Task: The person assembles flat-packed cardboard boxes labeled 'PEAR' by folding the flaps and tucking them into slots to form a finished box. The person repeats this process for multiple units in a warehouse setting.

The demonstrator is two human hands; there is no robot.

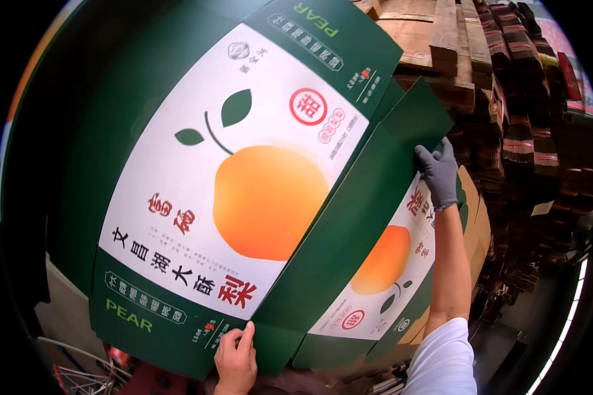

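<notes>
Holding a flattened green, fruit-printed carton blank tilted across most of the view: gripping its lower edge with the bare left hand, thumb pointing up, and clamped onto the right-hand panel's outer edge with the gray-gloved right hand. Beyond, at upper right, wooden pallets beside stacked cardboard.

A packaging workshop, it seems — printed carton sheet, stacked cardboard bundles, wooden boards.
</notes>
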